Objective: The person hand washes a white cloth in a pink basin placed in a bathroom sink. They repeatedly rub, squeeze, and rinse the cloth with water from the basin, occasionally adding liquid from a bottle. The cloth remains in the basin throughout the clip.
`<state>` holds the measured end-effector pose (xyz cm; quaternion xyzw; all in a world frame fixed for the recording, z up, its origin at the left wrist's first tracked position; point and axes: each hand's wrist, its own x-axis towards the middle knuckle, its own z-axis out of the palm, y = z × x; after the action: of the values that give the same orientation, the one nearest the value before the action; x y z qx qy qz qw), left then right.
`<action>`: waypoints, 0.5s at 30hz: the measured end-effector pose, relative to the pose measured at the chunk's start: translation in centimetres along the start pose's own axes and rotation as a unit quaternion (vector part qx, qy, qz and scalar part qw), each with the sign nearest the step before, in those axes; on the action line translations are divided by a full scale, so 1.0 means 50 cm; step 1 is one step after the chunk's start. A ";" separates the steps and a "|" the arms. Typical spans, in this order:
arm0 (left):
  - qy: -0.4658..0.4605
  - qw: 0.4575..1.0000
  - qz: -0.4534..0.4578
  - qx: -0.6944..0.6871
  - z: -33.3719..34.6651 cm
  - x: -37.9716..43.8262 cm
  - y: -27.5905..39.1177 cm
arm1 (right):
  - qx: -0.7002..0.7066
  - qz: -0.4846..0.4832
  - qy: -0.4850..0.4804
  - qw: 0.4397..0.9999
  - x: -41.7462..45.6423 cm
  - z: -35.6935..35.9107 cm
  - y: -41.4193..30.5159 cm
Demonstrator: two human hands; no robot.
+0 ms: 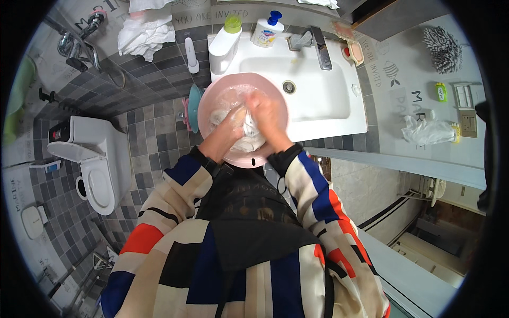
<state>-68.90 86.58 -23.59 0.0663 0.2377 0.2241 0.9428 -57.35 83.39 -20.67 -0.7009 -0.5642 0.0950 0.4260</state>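
A pink plastic basin (pixel 270 81) holds sudsy water and white cloth (pixel 248 144). It rests partly over the left end of the white sink counter. Both of my hands are inside its rim, close together. Cloth is bunched in my left hand (pixel 231 126), which has some foam on it. My right hand (pixel 264 113) is curled in a fist on the same cloth and is blurred at the fingers. Part of the cloth passes between the two hands, and the rest lies in the water nearest me.
Right of the basin is the sink bowl (pixel 322 107) with a chrome faucet (pixel 321 47). Behind stand a white bottle with a green cap (pixel 225 47) and a pump bottle (pixel 267 33). A teal basin (pixel 194 107) leans left of the counter. A toilet (pixel 99 175) stands further left.
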 end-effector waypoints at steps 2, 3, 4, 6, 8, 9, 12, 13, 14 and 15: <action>0.131 0.991 0.019 0.031 0.056 -0.020 0.012 | 0.194 0.214 0.005 0.957 0.030 -0.039 0.083; 0.113 0.989 0.059 0.080 0.061 -0.023 0.020 | 0.350 0.297 0.029 0.888 0.036 -0.053 0.112; 0.102 0.982 0.102 0.126 0.054 -0.029 0.030 | 0.429 0.361 0.025 0.828 0.041 -0.073 0.084; 0.011 0.999 0.041 -0.006 0.016 -0.007 0.058 | 0.539 0.414 -0.046 0.732 0.032 -0.122 0.057; -0.001 0.999 0.051 0.011 0.011 -0.004 0.055 | 0.512 0.399 -0.068 0.758 0.025 -0.140 0.054; -0.006 0.998 0.052 0.019 0.020 -0.009 0.053 | 0.497 0.393 -0.076 0.770 0.021 -0.150 0.049; 0.021 0.993 0.057 0.098 0.030 -0.015 0.054 | 0.519 0.367 -0.056 0.770 0.016 -0.155 0.053; 0.015 0.994 0.060 0.086 0.024 -0.013 0.055 | 0.522 0.362 -0.043 0.771 0.020 -0.156 0.046; 0.009 0.995 0.064 0.074 0.016 -0.010 0.055 | 0.547 0.374 -0.068 0.746 0.024 -0.162 0.039; 0.000 0.996 0.065 0.062 0.023 -0.012 0.056 | 0.570 0.386 -0.090 0.720 0.027 -0.170 0.031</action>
<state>-69.92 88.79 -21.67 0.1401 0.2468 0.2692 0.9203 -50.57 80.40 -16.04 -0.4708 -0.1195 0.6176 0.6186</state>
